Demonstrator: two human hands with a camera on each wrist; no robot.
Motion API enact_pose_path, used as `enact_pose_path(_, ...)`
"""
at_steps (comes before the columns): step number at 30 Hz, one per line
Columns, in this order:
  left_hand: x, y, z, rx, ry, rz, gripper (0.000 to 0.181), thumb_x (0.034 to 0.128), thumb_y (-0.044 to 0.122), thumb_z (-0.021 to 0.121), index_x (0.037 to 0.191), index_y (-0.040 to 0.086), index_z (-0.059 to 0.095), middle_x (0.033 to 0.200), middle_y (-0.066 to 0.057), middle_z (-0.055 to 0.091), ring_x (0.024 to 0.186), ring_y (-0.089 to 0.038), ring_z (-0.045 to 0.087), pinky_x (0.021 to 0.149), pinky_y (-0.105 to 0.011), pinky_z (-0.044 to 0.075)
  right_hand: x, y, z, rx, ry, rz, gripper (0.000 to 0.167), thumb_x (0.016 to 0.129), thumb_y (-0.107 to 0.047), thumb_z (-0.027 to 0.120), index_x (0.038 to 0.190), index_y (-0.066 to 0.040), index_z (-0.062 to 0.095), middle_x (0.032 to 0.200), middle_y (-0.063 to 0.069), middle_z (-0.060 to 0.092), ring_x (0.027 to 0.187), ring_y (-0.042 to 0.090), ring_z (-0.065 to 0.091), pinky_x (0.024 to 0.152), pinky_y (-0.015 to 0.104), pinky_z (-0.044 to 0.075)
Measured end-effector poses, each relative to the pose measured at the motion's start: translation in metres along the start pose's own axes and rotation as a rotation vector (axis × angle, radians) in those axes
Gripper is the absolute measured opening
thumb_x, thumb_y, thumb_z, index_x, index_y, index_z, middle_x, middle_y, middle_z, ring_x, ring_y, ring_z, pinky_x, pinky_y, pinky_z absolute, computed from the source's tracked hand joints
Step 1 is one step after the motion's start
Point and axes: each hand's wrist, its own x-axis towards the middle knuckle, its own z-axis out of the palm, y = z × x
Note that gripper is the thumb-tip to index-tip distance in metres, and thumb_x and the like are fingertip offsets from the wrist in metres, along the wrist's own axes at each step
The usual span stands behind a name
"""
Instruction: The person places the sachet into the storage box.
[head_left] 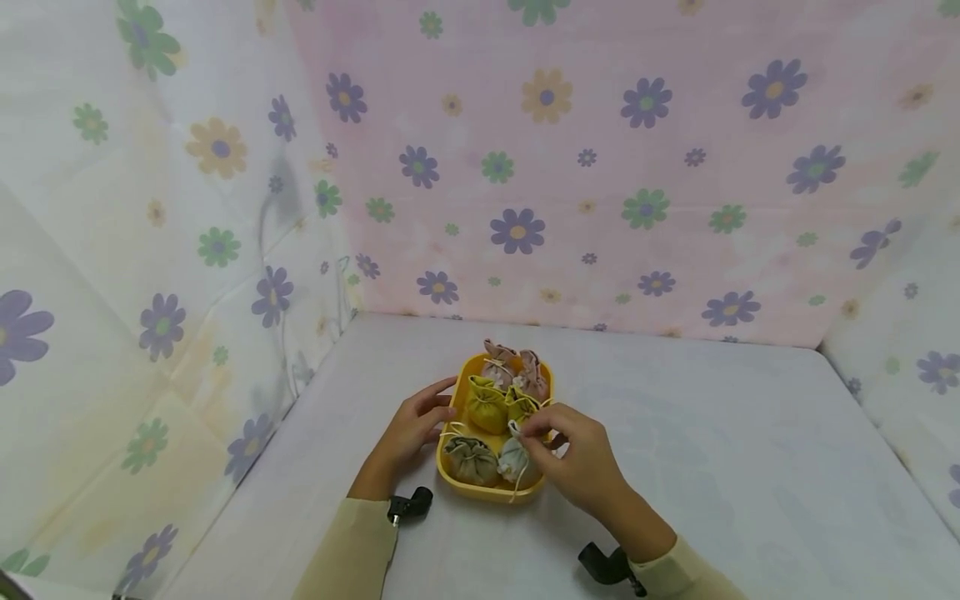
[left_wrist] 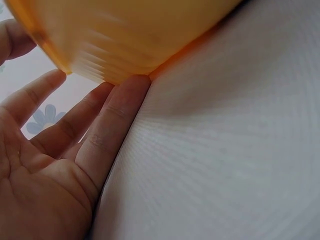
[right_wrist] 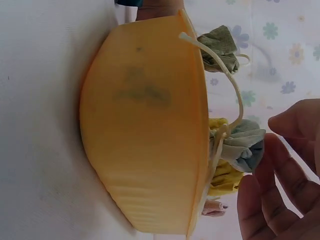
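Observation:
A yellow plastic tray [head_left: 487, 493] holds several small drawstring pouches. My left hand [head_left: 408, 429] is at its left side; in the left wrist view, extended fingers [left_wrist: 112, 125] touch the tray's lower wall. My right hand [head_left: 573, 454] reaches over the near right corner, fingertips at the gathered top of a pale blue-grey pouch [head_left: 517, 462]. In the right wrist view, a fingertip meets that pouch's cloth [right_wrist: 245, 147], while the thumb stands slightly apart from it. Beside it sits an olive-grey pouch [head_left: 471, 462] with a cream cord.
Two yellow pouches [head_left: 487, 408] fill the tray's middle, and pinkish pouches [head_left: 531, 379] stand at its far end. The tray rests on a white-covered table [head_left: 712, 450]. Flower-print cloth [head_left: 585, 183] hangs behind and at both sides.

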Motion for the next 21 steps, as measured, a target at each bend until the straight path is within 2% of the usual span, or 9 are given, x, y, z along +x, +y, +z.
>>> enact_pose_path(8,0.000,-0.001,0.000,-0.001,0.009,-0.015,0.052,0.0959,0.037,0.070,0.144,0.047,0.055,0.142,-0.005,0.060,0.124,-0.024,0.064,0.096,-0.044,0.061,0.003,-0.001,-0.009,-0.021,0.038,0.012,0.017,0.089,-0.003,0.076,0.099,-0.017,0.073,0.098,-0.013,0.070,0.088,0.006,0.065,0.067,0.026,0.061)
enact_pose_path(15,-0.002,-0.002,0.000,0.012,0.023,-0.026,0.052,0.0956,0.038,0.070,0.144,0.047,0.055,0.143,-0.005,0.060,0.124,-0.024,0.064,0.096,-0.044,0.061,0.006,-0.001,-0.019,-0.010,0.055,-0.010,0.020,0.092,-0.001,0.071,0.099,-0.019,0.073,0.100,-0.004,0.073,0.089,0.007,0.066,0.066,0.028,0.061)
enact_pose_path(21,-0.001,-0.004,0.002,0.009,0.021,-0.017,0.052,0.0957,0.039,0.070,0.145,0.047,0.054,0.143,-0.005,0.060,0.126,-0.025,0.063,0.097,-0.046,0.060,0.007,0.001,-0.024,-0.023,0.078,-0.003,0.024,0.093,0.001,0.070,0.099,-0.023,0.072,0.100,-0.008,0.072,0.089,0.008,0.066,0.068,0.027,0.061)
